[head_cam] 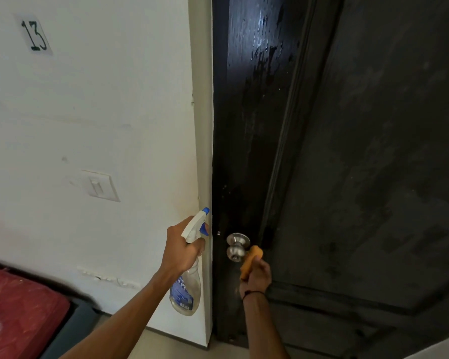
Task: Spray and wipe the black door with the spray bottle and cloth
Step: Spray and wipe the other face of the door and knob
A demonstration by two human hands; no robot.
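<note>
Far to my left, low down, a red cushion lies on a dark grey base, with something pale and blurred at its near edge that I cannot make out. Above it runs the white wall, carrying a paper label marked "13" high up and a pale light switch lower down. A white strip of trunking sits near the foot of the wall.

My left hand is curled round the neck of the spray bottle, fingers wrapped under the white trigger head. The bottle is clear with a blue label and hangs below my fist, its blue nozzle tip pointing up and to the right — just in front of the pale door frame, near the door's edge.

Right of the frame stands the black door, filling the rest of the view. High on its left stile a wet, streaky patch catches the light. The silver door knob juts out just right of the bottle's nozzle.

My right hand grips the orange cloth, bunched in my closed fingers with its upper end sticking out above the fist — close beside the knob and against the door, though I cannot tell whether it touches the knob. A dark band circles that wrist.
</note>
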